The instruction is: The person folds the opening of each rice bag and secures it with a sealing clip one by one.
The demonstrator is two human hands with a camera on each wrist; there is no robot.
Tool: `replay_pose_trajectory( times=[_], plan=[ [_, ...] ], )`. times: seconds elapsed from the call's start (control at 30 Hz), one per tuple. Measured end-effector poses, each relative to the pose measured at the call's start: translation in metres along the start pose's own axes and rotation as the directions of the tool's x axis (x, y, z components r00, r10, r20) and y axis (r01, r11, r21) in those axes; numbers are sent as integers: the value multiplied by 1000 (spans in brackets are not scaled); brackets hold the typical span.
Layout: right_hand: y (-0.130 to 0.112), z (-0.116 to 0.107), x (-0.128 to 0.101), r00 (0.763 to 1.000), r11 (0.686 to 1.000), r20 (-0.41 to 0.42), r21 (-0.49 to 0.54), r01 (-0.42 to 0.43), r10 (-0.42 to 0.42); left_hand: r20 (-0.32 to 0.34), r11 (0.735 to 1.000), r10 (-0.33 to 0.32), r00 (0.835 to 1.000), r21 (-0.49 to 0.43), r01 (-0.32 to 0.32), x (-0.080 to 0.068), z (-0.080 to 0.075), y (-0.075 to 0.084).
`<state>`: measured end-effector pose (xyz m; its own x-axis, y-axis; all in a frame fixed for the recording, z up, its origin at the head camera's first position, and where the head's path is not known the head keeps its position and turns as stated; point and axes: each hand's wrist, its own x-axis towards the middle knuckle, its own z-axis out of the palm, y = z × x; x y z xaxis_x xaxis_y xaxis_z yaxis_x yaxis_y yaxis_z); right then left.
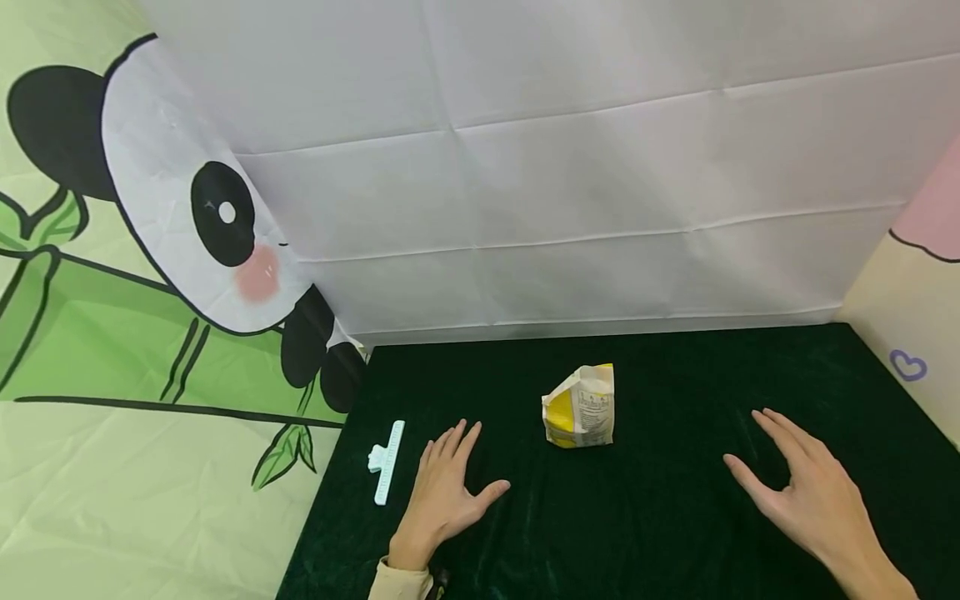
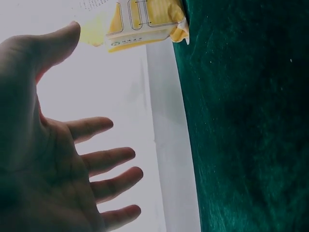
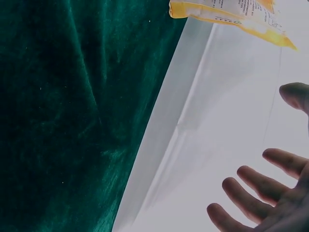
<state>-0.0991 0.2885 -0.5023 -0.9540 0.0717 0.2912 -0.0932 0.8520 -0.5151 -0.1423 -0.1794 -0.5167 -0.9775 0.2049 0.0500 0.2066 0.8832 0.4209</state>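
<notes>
Far left on the dark green surface (image 1: 675, 533) lies a pale clip (image 1: 386, 463), long and flat, right at the cloth's left edge and just left of the left hand (image 1: 444, 492). That hand is spread wide, fingers straight, palm down over the velvet and holding nothing; whether it presses the cloth or floats just above it I cannot tell. Moving right, the yellow-and-white packet (image 1: 580, 407) stands in the middle, a little farther back than both hands and between them, its crumpled top suggesting it is already opened and wants closing, a job the clip looks made for. Further right, the right hand (image 1: 802, 492) is also open, fingers loosely fanned, empty, well apart from the packet. Both look poised either side of it, as if ready. The packet's print is too small to read, the wrist views crop it to a corner, and the right forearm runs out of frame.
</notes>
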Motion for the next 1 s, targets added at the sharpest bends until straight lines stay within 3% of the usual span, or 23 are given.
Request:
replay_pose_trajectory(
  times=[0.33, 0.67, 1.0],
  plan=[
    [-3, 4, 0, 1000, 999, -13, 50, 14, -13, -35, 999, 43, 998, -24, -44, 2, 3, 0],
    [-6, 5, 1, 999, 997, 45, 75, -25, 22, -143, 995, 85, 986, -29, -90, 4, 5, 3],
    [-15, 6, 4, 997, 993, 74, 117, -34, 25, -130, 996, 78, 988, -32, -83, 5, 9, 3]
  ],
)
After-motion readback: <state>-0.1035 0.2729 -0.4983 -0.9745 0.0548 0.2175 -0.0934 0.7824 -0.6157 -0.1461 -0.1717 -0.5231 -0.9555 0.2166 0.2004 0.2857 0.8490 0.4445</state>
